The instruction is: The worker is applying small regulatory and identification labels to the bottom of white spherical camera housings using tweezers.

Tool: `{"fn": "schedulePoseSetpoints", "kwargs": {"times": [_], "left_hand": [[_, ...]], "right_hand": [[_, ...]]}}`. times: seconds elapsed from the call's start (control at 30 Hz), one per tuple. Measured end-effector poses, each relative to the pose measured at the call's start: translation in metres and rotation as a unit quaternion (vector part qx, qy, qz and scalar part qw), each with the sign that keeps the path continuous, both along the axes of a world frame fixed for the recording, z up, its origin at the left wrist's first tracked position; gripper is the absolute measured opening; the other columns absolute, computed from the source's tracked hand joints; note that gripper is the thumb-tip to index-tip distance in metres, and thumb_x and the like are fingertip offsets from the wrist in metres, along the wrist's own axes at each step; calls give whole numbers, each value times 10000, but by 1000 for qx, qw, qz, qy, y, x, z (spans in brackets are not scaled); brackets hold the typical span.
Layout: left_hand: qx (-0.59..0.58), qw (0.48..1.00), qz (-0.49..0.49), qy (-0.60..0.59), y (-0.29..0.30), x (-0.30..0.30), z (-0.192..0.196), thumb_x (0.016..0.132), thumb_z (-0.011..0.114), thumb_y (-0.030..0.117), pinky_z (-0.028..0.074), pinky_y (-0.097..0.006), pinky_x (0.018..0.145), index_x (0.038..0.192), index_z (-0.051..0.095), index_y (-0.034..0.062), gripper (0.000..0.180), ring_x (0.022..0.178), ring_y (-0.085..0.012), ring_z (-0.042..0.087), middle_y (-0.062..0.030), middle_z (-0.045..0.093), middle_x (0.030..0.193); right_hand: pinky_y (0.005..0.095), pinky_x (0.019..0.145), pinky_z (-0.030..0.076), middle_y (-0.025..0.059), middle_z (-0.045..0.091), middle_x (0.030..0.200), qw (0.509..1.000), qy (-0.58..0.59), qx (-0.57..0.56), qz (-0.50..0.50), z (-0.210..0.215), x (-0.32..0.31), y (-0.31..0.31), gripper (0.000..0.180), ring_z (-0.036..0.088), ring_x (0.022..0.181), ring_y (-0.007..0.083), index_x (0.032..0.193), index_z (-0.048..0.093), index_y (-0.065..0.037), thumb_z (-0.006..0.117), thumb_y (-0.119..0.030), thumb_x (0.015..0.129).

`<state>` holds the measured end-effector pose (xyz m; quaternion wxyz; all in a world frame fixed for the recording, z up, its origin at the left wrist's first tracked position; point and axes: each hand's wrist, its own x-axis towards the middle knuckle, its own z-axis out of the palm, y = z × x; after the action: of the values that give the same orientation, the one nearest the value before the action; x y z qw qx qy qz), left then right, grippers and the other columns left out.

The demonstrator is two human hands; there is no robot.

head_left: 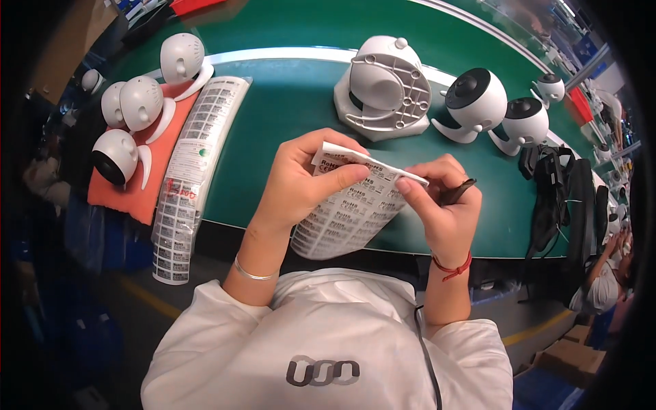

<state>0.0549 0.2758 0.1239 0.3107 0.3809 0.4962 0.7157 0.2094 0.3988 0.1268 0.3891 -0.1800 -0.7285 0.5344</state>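
Head view, and nearest of all is the white shirt [328, 335], a dark cord [429, 355] running down its front. Out come the forearms, a silver bracelet [254, 276] on the left wrist, a red cord bracelet [452, 270] on the right.

Now the hands! Left hand [298, 174]: fingers clamped on the upper left of the label sheet [352, 212], thumb flat across its printed front. Right hand [444, 198]: thumb and forefinger pinch the sheet's upper right corner, while a slim dark thing [456, 192], partly hidden, sits among the fingers. The sheet is up in the air in front of the chest, its lower end curling over the near edge of the table [263, 137].

Over on the left, a long label strip [179, 205] lies beside an orange mat [123, 201], its near end hanging past the table edge. Four white ball-shaped devices crowd that mat, the closest [116, 156] showing a black face. To the right, black straps [547, 198] lie bunched up, and beyond them three black-faced devices [476, 102] stand in a row.

Straight ahead, an upturned device [386, 85] rests on a pale block [348, 116], ribbed underside showing. Farthest off, at the top, a red bin [198, 5]!
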Motion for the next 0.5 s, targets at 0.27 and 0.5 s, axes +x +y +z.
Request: {"fn": "schedulePoseSetpoints", "kwargs": {"times": [0.27, 0.5], "left_hand": [[-83, 995, 17, -59, 3, 13, -28, 789, 754, 46, 518, -222, 667, 913, 701, 16, 138, 748, -76, 636, -38, 695, 824], [-49, 990, 112, -67, 12, 20, -51, 811, 735, 42, 510, -211, 643, 896, 685, 7, 105, 731, -63, 626, -35, 689, 815]], "right_hand": [[211, 642, 373, -5, 517, 702, 984, -18, -146, -106, -24, 9, 13, 464, 442, 643, 87, 821, 616, 22, 430, -353, 1021], [255, 728, 391, 39, 520, 738, 966, -96, 12, -240, -29, 28, 37, 560, 471, 774, 119, 817, 626, 35, 317, -373, 1044]]}}
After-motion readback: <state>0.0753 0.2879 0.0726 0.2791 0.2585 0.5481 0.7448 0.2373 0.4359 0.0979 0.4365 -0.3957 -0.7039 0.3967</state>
